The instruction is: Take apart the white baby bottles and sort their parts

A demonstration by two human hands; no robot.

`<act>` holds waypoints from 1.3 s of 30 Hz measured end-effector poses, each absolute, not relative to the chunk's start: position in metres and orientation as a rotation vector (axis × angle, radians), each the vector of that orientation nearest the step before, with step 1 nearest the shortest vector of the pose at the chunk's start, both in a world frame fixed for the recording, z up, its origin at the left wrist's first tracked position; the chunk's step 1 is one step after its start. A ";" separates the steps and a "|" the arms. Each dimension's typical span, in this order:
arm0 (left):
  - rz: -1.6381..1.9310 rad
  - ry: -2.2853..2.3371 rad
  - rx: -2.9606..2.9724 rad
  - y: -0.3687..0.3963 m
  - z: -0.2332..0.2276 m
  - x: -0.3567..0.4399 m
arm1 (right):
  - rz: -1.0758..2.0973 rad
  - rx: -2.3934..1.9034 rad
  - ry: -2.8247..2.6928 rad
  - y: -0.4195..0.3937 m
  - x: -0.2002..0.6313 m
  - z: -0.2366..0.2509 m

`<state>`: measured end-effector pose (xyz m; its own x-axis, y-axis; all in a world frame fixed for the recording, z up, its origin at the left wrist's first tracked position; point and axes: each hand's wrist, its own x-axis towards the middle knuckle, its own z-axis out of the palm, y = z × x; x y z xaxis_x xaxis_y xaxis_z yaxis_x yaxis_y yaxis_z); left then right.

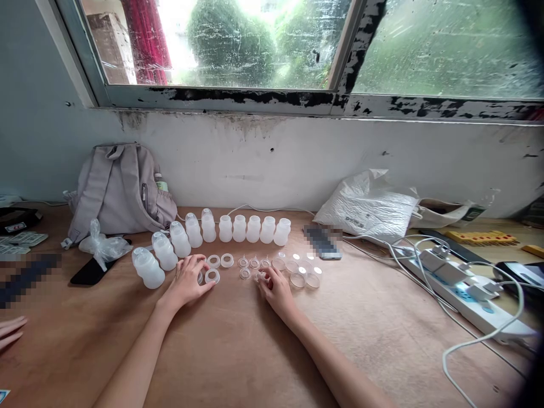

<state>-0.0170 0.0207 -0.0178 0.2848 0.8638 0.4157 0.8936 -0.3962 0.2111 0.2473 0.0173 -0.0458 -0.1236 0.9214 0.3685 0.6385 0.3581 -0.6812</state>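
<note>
My left hand (pixel 187 280) rests among white bottle collar rings, its fingers apart and curved over them. The thumb touches one collar ring (pixel 212 276); another is partly hidden under the fingers. Two more rings (pixel 226 260) lie just behind. My right hand (pixel 277 292) is closed, fingertips pinching a clear bottle nipple (pixel 260 276) mostly hidden by them. Several clear nipples (pixel 243 262) lie close by. Right of them are several clear round discs (pixel 297 280). Behind stands a row of frosted baby bottles (pixel 254 229); those at the left have domed caps (pixel 139 256).
A grey backpack (pixel 123 190) leans on the wall, with a plastic bag (pixel 102 243) on a black phone (pixel 87 273) before it. At right lie another phone (pixel 325 243), a silver parcel (pixel 368 207) and a power strip (pixel 467 294) with loose cables. Another person's hand (pixel 11 331) is at far left.
</note>
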 end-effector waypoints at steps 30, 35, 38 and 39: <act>-1.157 -1.516 -2.250 0.035 0.003 0.020 | 0.353 -1.302 -1.904 0.030 0.246 -0.053; -1.006 -1.663 -1.868 0.080 0.048 0.016 | 0.382 -1.302 -1.858 0.028 0.247 -0.052; -0.936 -1.705 -1.812 0.108 0.059 0.013 | 0.388 -1.290 -1.852 0.026 0.248 -0.050; -0.917 -1.709 -1.815 0.114 0.058 0.013 | 0.389 -1.284 -1.856 0.025 0.249 -0.049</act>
